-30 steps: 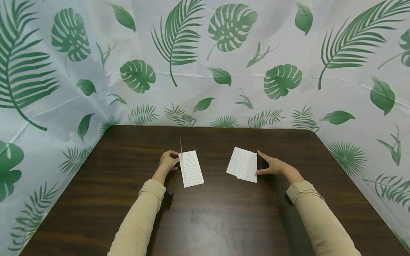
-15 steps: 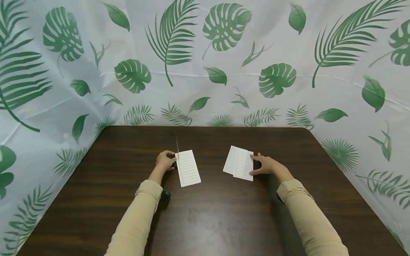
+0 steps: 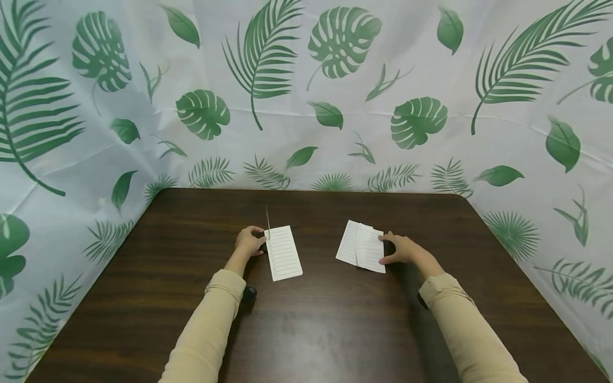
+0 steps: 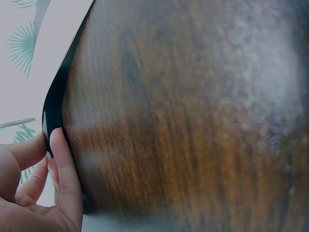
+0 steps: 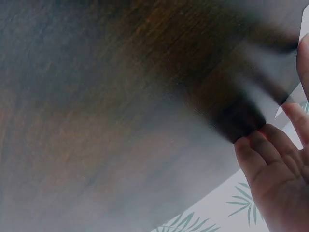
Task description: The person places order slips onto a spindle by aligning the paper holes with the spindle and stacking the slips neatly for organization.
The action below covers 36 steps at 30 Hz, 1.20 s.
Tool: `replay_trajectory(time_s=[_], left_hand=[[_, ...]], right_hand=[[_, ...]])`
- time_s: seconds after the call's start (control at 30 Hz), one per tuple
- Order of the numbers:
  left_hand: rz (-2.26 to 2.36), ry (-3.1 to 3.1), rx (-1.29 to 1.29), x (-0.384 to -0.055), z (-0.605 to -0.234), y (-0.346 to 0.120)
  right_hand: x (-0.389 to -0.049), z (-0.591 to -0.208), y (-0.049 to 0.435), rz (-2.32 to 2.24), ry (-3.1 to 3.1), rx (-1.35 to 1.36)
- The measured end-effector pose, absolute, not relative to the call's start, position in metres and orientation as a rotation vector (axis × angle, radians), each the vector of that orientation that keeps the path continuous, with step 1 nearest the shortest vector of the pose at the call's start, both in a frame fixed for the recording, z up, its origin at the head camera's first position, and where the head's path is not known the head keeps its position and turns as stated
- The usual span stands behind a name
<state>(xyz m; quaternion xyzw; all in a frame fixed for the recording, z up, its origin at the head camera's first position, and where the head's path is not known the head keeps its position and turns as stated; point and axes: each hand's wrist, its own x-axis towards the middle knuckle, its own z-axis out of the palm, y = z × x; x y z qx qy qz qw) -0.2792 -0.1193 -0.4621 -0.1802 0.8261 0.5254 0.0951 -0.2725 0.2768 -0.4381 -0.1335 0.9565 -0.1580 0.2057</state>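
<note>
L hand (image 3: 249, 241) pinches the blk clip (image 4: 54, 116) btwn thumb + fingers, at the L edge of the ruled pad (image 3: 284, 254), which lies flat on the brown table (image 3: 297, 330), slightly askew; a thin metal wire (image 3: 268, 221) stands nearly upright nr the pad's far L corner; in head view the fingers hide most of the clip; R hand (image 3: 401, 249) has thumb + fingers spread, tips touching the R edge of the R sheet (image 3: 370, 250); can't tell if it grips the paper; R wrist view shows other fingertips down on the table; R sheet overlaps the L sheet (image 3: 348, 243), the two slightly fanned, well apart fr. the pad, w/ bare tabletop btwn; blk object (image 3: 249, 294) sits by the L cuff; leaf-print backdrop (image 3: 278, 122) hangs behind + both sides; beige sleeves (image 3: 206, 324) rolled back at both wrists.
</note>
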Motion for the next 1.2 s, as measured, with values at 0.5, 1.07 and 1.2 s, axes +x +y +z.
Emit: replay_trajectory(time_s=[0.5,1.07,1.2], left_hand=[[1.565,2.475,-0.505,-0.28,-0.457,-0.12],[1.541,2.494,-0.507,-0.279,-0.462,-0.12],[1.542,2.501,-0.486,-0.275,-0.459,-0.118]], right_hand=[[-0.281,-0.444,0.277,-0.5,2.915,-0.502],[-0.28,-0.457,0.268,-0.875,2.911,-0.414],[-0.278,-0.453,0.269,-0.899,2.889,-0.458]])
